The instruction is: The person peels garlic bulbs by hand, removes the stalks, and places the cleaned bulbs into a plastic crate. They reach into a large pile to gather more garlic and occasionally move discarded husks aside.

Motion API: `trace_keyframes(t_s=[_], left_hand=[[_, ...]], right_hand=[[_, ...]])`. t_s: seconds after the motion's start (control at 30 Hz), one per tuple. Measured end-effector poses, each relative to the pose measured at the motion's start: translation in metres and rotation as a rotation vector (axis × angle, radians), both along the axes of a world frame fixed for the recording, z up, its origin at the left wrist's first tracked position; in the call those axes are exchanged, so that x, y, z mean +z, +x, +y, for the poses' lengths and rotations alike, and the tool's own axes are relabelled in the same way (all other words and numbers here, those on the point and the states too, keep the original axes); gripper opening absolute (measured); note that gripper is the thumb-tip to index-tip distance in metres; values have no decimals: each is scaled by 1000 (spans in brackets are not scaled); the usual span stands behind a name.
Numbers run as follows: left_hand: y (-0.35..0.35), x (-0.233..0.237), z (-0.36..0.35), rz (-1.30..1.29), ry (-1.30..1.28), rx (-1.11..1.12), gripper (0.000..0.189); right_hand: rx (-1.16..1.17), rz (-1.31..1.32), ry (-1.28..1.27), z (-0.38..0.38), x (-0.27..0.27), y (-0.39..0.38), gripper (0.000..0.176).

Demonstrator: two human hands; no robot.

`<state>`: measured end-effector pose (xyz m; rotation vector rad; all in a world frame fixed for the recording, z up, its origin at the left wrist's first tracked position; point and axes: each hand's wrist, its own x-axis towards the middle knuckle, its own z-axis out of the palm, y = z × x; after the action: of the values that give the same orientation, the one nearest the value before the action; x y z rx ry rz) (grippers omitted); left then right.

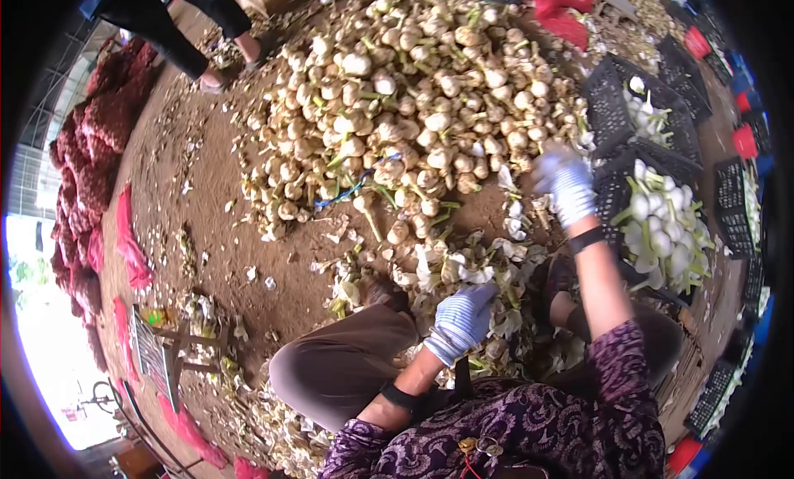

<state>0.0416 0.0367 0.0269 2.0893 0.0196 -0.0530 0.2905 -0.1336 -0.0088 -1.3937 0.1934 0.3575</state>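
Observation:
My left hand (461, 320), in a striped glove, is low between my knees, over a heap of loose garlic skins (447, 264). Its fingers are curled, and whatever they hold is hidden. My right hand (564, 181), gloved too, is stretched forward at the right edge of a large pile of garlic bulbs (413, 107). Motion smears its fingers. To its right stands a black crate (610, 194) with peeled white garlic (662, 223) in it. A blue strip (343, 194) lies on the front of the pile.
Another person's legs (178, 41) stand at the upper left. Red mesh sacks (95, 140) are stacked at the left, near a small wooden stool (194, 338). Behind the near crate is another black crate (610, 86) with garlic; more crates line the right side.

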Motion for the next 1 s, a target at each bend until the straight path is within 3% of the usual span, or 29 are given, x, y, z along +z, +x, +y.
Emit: trace_keyframes(t_s=[0.03, 0.07, 0.1, 0.17, 0.2, 0.23, 0.27, 0.3, 0.33, 0.37, 0.47, 0.53, 0.6, 0.67, 0.7, 0.73, 0.77, 0.87, 1.0], left_hand=[[1, 1, 4, 3, 32, 5, 23], [2, 0, 8, 6, 65, 7, 24], [2, -1, 13, 10, 30, 18, 25], [-1, -6, 17, 4, 65, 45, 22], [-3, -7, 20, 15, 136, 52, 21], [-4, -5, 22, 112, 207, -1, 20], [-4, -4, 24, 208, 289, -43, 21], [-7, -8, 27, 151, 226, -22, 22], [-11, -13, 29, 95, 161, -10, 23], [-12, -15, 30, 83, 136, -3, 28], [-11, -41, 24, 70, 36, -20, 34], [-17, -61, 23, -34, -23, 6, 34], [-14, -50, 26, 70, 28, -63, 33], [-11, -55, 30, -41, 81, -200, 33], [-13, -44, 29, -92, 81, -99, 31], [-13, -35, 28, -144, 80, 2, 30], [-11, -40, 24, 118, 76, -22, 33], [-7, -49, 25, 21, 102, -61, 33], [1, -40, 17, 153, 256, -110, 36]], right_hand=[[130, -118, -205, 45, -10, -35, 16], [221, 55, -111, 78, -41, -57, 24], [377, 94, -170, 107, -61, -80, 23], [649, -159, -461, 149, -160, -102, 39], [878, -198, -946, 170, -137, -101, 58], [673, -499, -847, 177, -184, -117, 65], [704, -352, -764, 184, -180, -117, 70], [731, -387, -775, 189, -175, -116, 74], [809, -257, -819, 197, -167, -114, 74], [765, -440, -886, 197, -173, -119, 68], [906, -594, -1188, 192, -160, -118, 66], [1032, -417, -1246, 188, -163, -120, 64], [1056, -380, -1118, 172, -189, -128, 58], [1041, -283, -1063, 153, -153, -144, 45], [1032, -288, -1063, 141, -147, -149, 45], [1181, -306, -1006, 131, -145, -155, 41], [1316, -330, -951, 121, -144, -156, 37], [1331, -406, -927, 76, -161, -170, 38], [1370, -504, -914, 26, -145, -173, 40]])
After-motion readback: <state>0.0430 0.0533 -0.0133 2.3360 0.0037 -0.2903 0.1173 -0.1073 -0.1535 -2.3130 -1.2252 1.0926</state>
